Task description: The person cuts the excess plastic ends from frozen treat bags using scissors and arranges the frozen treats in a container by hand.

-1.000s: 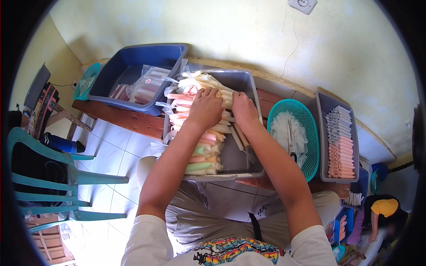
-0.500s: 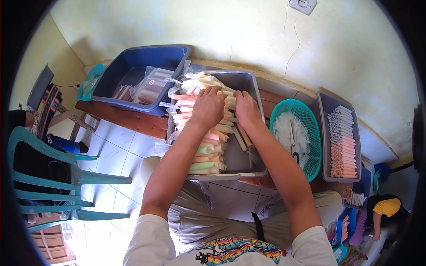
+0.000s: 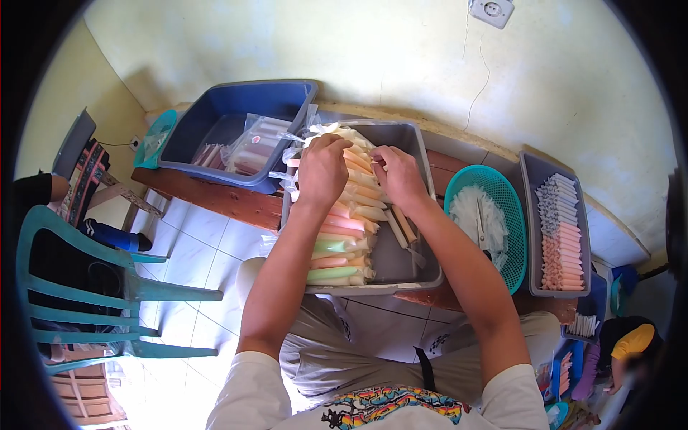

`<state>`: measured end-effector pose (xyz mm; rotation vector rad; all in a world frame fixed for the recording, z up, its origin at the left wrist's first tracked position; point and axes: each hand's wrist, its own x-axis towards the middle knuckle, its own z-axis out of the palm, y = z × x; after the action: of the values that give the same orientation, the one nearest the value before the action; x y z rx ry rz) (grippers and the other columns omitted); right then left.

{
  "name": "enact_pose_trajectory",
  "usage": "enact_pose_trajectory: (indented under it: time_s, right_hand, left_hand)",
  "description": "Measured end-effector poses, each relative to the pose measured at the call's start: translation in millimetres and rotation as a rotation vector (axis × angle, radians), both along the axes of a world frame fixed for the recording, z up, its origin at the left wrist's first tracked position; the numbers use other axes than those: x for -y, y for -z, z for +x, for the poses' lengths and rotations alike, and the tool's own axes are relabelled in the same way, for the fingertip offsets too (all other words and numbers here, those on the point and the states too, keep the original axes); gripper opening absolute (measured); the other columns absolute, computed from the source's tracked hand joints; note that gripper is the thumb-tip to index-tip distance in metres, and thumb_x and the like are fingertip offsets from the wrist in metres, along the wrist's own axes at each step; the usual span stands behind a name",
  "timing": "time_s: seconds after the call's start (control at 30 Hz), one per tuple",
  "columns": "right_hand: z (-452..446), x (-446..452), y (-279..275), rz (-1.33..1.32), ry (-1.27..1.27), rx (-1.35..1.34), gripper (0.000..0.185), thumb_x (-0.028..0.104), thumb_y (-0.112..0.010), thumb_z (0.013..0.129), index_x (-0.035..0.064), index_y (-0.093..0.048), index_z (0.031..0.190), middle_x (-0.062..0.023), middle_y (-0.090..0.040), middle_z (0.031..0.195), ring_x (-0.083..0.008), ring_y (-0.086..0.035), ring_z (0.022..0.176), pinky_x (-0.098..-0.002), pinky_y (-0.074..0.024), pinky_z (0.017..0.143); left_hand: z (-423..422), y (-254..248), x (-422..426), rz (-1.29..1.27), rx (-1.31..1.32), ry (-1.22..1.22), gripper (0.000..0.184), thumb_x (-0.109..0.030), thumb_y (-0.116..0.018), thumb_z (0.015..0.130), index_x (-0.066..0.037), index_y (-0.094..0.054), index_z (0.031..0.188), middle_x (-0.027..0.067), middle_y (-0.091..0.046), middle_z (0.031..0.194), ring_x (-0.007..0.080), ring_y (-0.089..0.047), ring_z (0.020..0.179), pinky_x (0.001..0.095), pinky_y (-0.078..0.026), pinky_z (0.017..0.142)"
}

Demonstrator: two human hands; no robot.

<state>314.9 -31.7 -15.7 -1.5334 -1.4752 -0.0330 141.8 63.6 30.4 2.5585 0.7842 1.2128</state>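
Several long, pastel ice pops (image 3: 342,223) in clear plastic tubes lie stacked crosswise in a grey tub (image 3: 390,271) before me. They are pink, orange, green and cream, with knotted or loose plastic ends at the left. My left hand (image 3: 324,170) is over the upper left of the stack, its fingers curled down onto an ice pop; the fingertips are partly hidden. At the right ends of the same rows, my right hand (image 3: 398,176) has its thumb and fingers bent together at an ice pop's end. Two brownish ice pops (image 3: 400,226) lie apart, below my right hand.
Left stands a blue tub (image 3: 240,89) with bagged sticks (image 3: 254,143). To the right are a turquoise basket (image 3: 519,236) holding clear plastic, scissors (image 3: 481,226), and a grey tub (image 3: 530,204) of packed sticks. A green chair (image 3: 86,297) is at left; another person (image 3: 631,344) is lower right.
My left hand has shifted left over the ice pops, and my right hand's fingers have bent inward. The whole view has moved slightly, so the tubs appear a little lower and further right.
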Motion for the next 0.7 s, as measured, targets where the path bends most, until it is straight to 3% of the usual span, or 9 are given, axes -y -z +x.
enact_pose_trajectory:
  time_s: [0.1,0.63,0.7]
  right_hand:
    - [3,-9,-9,-0.018,0.022,0.066,0.023,-0.001,-0.079,0.09,0.0009,-0.071,0.112,-0.0187,-0.077,0.103,-0.0337,-0.079,0.094,-0.0425,-0.0633,0.084]
    - [-5,-35,-3,-0.092,-0.043,-0.052,0.024,0.006,-0.083,0.087,0.0042,-0.075,0.11,-0.0157,-0.077,0.107,-0.0362,-0.076,0.102,-0.0469,-0.0604,0.092]
    - [-5,-33,-1,-0.092,-0.007,0.116,0.022,0.009,-0.082,0.088,0.005,-0.076,0.109,-0.0147,-0.077,0.106,-0.036,-0.073,0.105,-0.0476,-0.0589,0.094]
  left_hand:
    - [-2,0,-3,0.005,0.001,-0.038,0.021,0.005,-0.07,0.091,-0.003,-0.082,0.107,0.0142,-0.077,0.112,0.0379,-0.072,0.106,0.0473,-0.056,0.097]
    - [-1,11,-18,0.02,-0.06,-0.093,0.026,0.005,-0.074,0.088,-0.004,-0.082,0.111,0.0115,-0.075,0.119,0.0348,-0.068,0.114,0.0454,-0.057,0.1]
    - [-2,12,-17,0.019,-0.102,-0.091,0.027,0.005,-0.076,0.086,-0.004,-0.082,0.111,0.0107,-0.074,0.121,0.0338,-0.067,0.115,0.0444,-0.057,0.1]
